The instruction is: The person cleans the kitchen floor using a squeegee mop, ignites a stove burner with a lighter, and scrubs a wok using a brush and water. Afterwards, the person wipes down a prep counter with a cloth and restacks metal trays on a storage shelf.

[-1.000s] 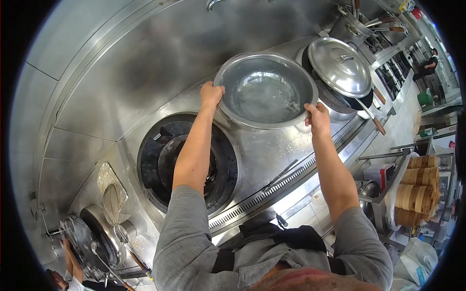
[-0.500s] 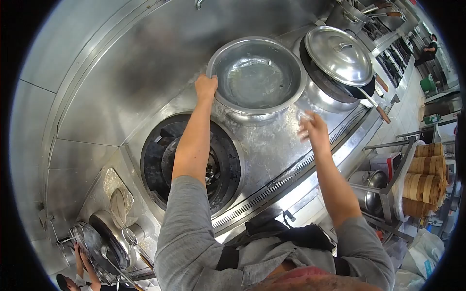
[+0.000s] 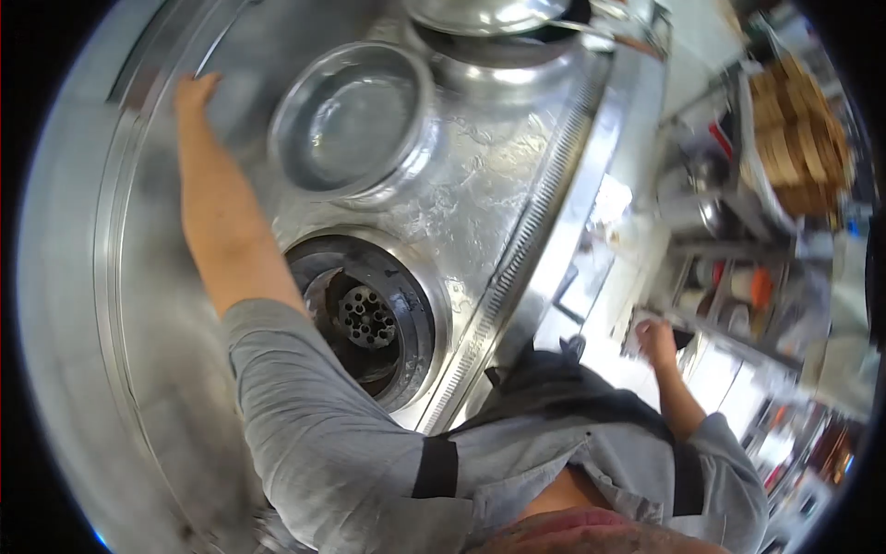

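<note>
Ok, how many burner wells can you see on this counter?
1 exposed: the burner well, nearer you than the basin. Another may be hidden under the lidded pan.

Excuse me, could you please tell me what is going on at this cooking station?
A person's left hand reaches to the metal back wall; whether it grips anything there is unclear. The right hand is out to the side, away from the counter. Neither hand touches the wide metal basin, which sits beside the uncovered burner and seems to hold water.
</note>
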A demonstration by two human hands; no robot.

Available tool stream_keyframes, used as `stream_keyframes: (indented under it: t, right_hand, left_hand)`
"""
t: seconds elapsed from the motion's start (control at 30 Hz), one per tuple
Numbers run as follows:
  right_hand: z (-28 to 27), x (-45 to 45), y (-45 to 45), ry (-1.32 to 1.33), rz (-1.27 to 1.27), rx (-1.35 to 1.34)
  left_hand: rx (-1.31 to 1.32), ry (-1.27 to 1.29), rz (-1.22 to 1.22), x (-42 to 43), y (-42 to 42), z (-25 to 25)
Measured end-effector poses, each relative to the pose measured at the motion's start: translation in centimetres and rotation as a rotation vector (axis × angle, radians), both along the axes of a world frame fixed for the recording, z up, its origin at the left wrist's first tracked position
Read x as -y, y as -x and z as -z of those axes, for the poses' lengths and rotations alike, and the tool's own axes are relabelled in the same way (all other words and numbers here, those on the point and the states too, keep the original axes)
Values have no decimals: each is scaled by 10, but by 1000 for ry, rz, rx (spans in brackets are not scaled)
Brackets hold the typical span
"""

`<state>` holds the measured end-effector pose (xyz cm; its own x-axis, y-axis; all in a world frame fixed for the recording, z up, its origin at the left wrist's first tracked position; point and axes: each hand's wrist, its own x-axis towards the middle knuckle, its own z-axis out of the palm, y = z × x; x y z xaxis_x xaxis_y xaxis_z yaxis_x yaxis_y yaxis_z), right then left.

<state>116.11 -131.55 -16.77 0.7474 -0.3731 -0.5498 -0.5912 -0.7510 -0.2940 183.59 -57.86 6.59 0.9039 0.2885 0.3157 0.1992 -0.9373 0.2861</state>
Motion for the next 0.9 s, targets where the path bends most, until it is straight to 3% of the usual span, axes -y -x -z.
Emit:
stream_keyframes:
  t: [0.07, 0.1, 0.17, 0.2, 0.23, 0.3, 0.37, 0.4, 0.43, 0.47, 0.53, 0.57, 0.6, 0.63, 0.67, 0.7, 0.73, 0.8, 0.83, 0.87, 0.9]
  right_hand:
    - [3, 25, 33, -153, 392, 84]
    - [-4, 28, 43, -217, 565, 106]
    - [3, 38, 67, -196, 621, 34]
    - [2, 40, 77, -180, 622, -4]
    - [3, 39, 82, -179, 593, -33]
    - [13, 36, 93, -185, 540, -35]
    - [18, 29, 93, -199, 490, 4]
    - [15, 24, 86, -205, 463, 31]
    - [7, 16, 80, -194, 419, 54]
    - [0, 14, 74, -187, 351, 80]
    - [20, 29, 81, -47, 93, 189]
    - [10, 30, 76, -139, 180, 107]
    - [3, 31, 74, -96, 118, 165]
    - [-8, 33, 72, -74, 72, 143]
    - [36, 74, 95, 49, -193, 322]
    - [-9, 49, 82, 56, -88, 173]
    - [-18, 56, 82, -136, -178, 208]
    - [7, 88, 106, 50, -31, 5]
    - [40, 125, 122, 15, -77, 37]
    - [46, 136, 135, 319, -501, 261]
    - [51, 145, 143, 379, -605, 312]
  left_hand:
    - [-150, 270, -189, 30, 8, -17]
    - [-170, 253, -178, 60, 31, -25]
    - [-135, -173, -90, 165, 96, -39]
    - [-30, -138, -24, 203, 125, -40]
    - [75, -97, 35, 229, 147, -36]
    - [264, 300, 274, 249, 167, -11]
    - [449, 393, 306, 279, 207, 28]
    - [307, 342, 299, 321, 263, 21]
    - [288, 260, 490, 339, 290, 61]
    - [-35, 95, 447, 366, 312, 111]
    - [-857, 74, 590, 408, 379, 185]
    - [-889, 19, 577, 417, 411, 237]
    - [-984, 0, 611, 417, 435, 255]
    - [-913, 44, 517, 418, 456, 266]
    - [-761, 103, 464, 415, 467, 300]
    - [-689, 116, 430, 410, 471, 308]
    - [-652, 106, 400, 408, 475, 312]
    - [-645, 71, 467, 403, 482, 314]
    - [-625, 79, 420, 400, 485, 308]
    - [-563, 149, 372, 396, 490, 299]
    - [-505, 218, 323, 396, 498, 295]
